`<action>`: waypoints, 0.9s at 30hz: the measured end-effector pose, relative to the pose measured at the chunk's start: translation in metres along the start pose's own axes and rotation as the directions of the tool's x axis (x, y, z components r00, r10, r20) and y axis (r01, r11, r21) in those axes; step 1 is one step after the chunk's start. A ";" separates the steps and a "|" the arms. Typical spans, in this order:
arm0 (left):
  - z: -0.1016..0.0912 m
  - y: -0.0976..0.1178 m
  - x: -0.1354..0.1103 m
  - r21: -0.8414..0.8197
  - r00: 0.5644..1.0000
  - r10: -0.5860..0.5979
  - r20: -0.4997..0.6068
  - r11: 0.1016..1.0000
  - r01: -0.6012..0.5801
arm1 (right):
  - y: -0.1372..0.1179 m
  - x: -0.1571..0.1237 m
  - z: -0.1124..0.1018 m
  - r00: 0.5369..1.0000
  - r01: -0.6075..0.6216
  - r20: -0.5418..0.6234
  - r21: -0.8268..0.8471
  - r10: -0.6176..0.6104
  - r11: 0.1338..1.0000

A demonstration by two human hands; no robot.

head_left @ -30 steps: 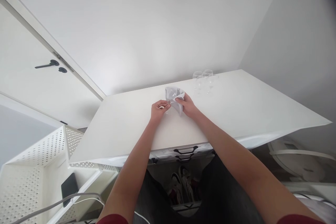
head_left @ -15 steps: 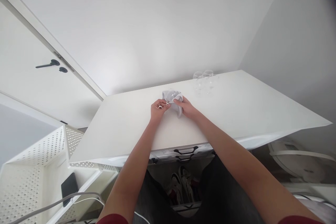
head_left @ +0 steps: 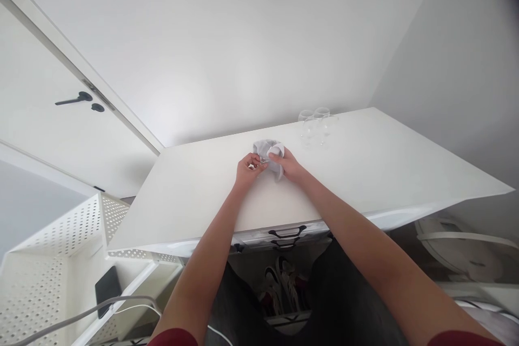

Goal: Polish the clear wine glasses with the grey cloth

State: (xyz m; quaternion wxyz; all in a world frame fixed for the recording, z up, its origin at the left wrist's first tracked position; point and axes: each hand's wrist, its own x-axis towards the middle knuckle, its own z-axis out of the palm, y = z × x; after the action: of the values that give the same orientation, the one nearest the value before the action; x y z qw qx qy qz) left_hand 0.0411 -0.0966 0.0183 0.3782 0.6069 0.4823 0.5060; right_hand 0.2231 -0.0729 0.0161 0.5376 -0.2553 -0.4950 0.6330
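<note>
Your left hand (head_left: 247, 168) is closed, fingertips pinched on the lower part of a clear glass (head_left: 260, 162); most of that glass is hidden, so the exact grip cannot be read. Your right hand (head_left: 290, 166) is closed too, fingers bunched around a grey cloth (head_left: 268, 147) wrapped over the upper part of the glass. Both hands meet just above the counter (head_left: 194, 194), roughly mid-width and toward its far half, knuckles nearly touching. Whether the cloth rests on the counter cannot be told. Far and right of the hands, near the wall, a small cluster of stemmed glasses (head_left: 315, 124) stands upright, apart from the cloth. Under the near edge of the counter, two dark drawer handles (head_left: 287, 235) sit one above the other, and below them a pair of shoes (head_left: 279, 284) shows between your legs. Left, lower down: a white perforated shelf (head_left: 60, 232), a dark flat device (head_left: 107, 286) on it, and a pale cable (head_left: 81, 316) trailing across. Far left, a black door handle (head_left: 75, 99).
</note>
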 end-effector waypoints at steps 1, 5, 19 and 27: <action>0.000 0.000 0.000 -0.016 0.999 -0.008 0.035 1.000 0.008 | 0.000 0.000 -0.001 1.000 0.003 -0.022 0.014 -0.003 1.000; 0.000 -0.003 0.000 -0.069 0.978 0.016 0.210 0.998 -0.002 | -0.005 -0.001 -0.003 0.998 -0.013 -0.054 0.110 0.019 0.994; -0.004 -0.012 0.003 -0.062 0.996 -0.022 0.083 0.998 0.027 | 0.001 0.000 -0.002 0.999 -0.034 -0.024 0.087 0.036 0.996; -0.005 -0.012 0.004 -0.070 0.996 -0.082 -0.035 0.994 0.080 | -0.002 -0.003 0.003 0.989 -0.135 0.070 0.067 0.130 0.989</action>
State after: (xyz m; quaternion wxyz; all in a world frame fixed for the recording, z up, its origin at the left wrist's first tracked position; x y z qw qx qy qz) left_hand 0.0341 -0.0896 0.0092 0.4099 0.5639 0.4959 0.5177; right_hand 0.2222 -0.0771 0.0186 0.4867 -0.2473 -0.4712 0.6928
